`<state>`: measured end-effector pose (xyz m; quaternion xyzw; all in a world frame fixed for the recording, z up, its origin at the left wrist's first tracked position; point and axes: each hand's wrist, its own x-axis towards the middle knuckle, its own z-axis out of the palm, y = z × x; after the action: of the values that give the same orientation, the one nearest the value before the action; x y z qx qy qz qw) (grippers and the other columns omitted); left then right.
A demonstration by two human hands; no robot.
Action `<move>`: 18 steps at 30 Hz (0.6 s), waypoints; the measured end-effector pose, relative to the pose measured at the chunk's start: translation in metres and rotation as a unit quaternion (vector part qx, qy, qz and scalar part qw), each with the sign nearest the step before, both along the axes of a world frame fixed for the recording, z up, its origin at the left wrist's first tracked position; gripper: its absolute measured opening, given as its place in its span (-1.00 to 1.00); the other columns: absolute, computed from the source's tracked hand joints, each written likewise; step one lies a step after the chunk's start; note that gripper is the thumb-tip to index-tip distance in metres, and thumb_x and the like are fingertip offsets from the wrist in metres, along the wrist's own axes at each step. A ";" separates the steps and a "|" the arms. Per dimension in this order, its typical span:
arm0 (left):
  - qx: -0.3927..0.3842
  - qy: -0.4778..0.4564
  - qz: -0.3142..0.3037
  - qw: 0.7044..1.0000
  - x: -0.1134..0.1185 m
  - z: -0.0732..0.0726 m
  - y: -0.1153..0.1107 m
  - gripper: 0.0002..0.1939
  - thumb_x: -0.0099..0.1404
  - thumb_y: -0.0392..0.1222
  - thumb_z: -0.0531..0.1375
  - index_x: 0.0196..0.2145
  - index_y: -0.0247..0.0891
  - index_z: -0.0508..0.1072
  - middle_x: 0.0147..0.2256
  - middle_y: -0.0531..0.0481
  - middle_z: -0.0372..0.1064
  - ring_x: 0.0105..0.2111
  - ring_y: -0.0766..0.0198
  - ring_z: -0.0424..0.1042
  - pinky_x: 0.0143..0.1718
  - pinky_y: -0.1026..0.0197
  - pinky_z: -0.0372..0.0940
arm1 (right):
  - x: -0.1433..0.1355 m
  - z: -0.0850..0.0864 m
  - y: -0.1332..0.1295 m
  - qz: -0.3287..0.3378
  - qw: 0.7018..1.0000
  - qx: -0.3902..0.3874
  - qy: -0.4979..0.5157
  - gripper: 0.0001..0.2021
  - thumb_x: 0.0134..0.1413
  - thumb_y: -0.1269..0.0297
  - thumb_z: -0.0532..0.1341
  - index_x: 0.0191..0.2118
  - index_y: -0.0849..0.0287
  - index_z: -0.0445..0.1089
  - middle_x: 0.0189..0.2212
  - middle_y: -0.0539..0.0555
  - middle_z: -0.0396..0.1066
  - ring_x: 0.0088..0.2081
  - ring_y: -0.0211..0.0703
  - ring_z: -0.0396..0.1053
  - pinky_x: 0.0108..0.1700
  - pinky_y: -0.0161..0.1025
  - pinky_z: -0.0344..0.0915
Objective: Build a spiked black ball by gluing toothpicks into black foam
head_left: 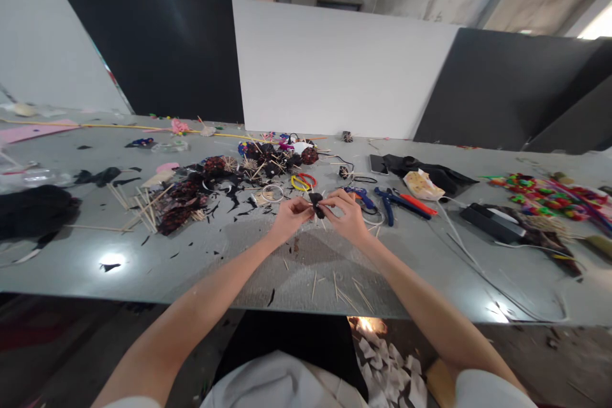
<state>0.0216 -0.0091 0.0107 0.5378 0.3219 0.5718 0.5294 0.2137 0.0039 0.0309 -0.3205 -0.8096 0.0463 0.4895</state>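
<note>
In the head view, both my hands meet over the middle of the table at a small black bundle [316,202], with a few pale thin sticks showing around it. The fingers of my left hand [292,215] pinch its left side. From the right, my right hand [345,211] pinches the same bundle between thumb and fingers. What the bundle is made of is too small to make out. Just behind the hands lie a yellow ring [300,182] and a blue tool [362,197], the latter partly hidden by my right hand.
Blue-handled pliers [385,205] and a red-handled tool [418,204] lie to the right. Black scraps and stick-studded balls [270,162] crowd the back, pinecones [176,213] and wooden sticks [143,210] the left. A white cable [471,261] crosses the right side; upright panels [342,70] stand behind.
</note>
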 end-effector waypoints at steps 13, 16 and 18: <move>0.007 0.030 0.000 1.000 -0.003 -0.002 0.001 -0.50 0.10 0.19 0.48 -0.30 -0.32 0.54 -0.52 -0.01 0.49 -0.58 0.40 0.25 -0.51 0.31 0.11 | 0.004 0.001 0.003 0.019 0.999 -0.016 -0.023 -0.85 0.40 0.17 0.24 -0.17 0.05 0.55 -0.22 0.08 0.51 -0.16 -0.06 0.48 0.01 -0.02 0.23; 0.005 0.045 -0.003 0.999 -0.004 -0.002 0.002 -0.52 0.13 0.18 0.46 -0.32 -0.35 0.58 -0.50 -0.04 0.49 -0.57 0.39 0.25 -0.51 0.30 0.12 | 0.004 -0.001 0.005 0.021 0.999 -0.014 -0.026 -0.85 0.41 0.18 0.24 -0.16 0.06 0.54 -0.21 0.09 0.51 -0.14 -0.06 0.48 0.03 -0.02 0.23; 0.008 0.061 -0.006 0.998 -0.005 -0.001 0.001 -0.53 0.17 0.18 0.44 -0.33 -0.36 0.60 -0.48 -0.06 0.50 -0.56 0.40 0.24 -0.51 0.31 0.11 | 0.004 -0.001 0.005 0.022 0.999 -0.020 -0.030 -0.85 0.41 0.18 0.23 -0.16 0.07 0.52 -0.20 0.10 0.52 -0.13 -0.06 0.48 0.06 -0.01 0.23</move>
<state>0.0165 -0.0080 0.0096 0.5780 0.3455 0.5375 0.5076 0.2181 0.0094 0.0297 -0.3136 -0.8297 0.0638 0.4574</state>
